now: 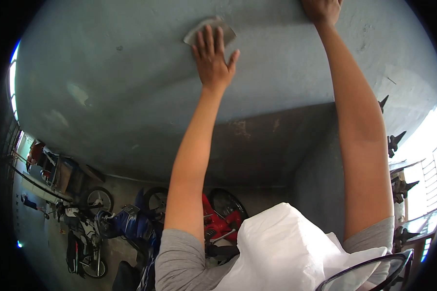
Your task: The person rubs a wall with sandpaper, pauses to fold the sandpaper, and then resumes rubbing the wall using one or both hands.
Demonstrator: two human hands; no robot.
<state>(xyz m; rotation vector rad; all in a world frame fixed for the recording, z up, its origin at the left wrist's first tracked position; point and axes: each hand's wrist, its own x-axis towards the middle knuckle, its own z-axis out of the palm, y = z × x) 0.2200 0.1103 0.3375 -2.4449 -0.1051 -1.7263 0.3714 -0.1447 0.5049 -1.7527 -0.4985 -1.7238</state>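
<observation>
My left hand (212, 63) reaches up to a grey wall (145, 68), its fingers spread and lying flat. Under those fingers is a thin, fan-shaped, grey-beige sheet that looks like a piece of sandpaper (227, 35), pressed against the wall. The thumb points out to the right, off the sheet. My right hand (323, 10) is higher up at the top edge of the view, close to the wall. Most of its fingers are cut off by the frame, so what they do is hidden.
Several motorbikes stand below, among them a blue one (131, 220) and a red one (223, 218). Dark spiked metalwork (398, 189) lines the right side near a bright opening. A white cloth (281, 247) and black-framed glasses (369, 271) show close to the camera.
</observation>
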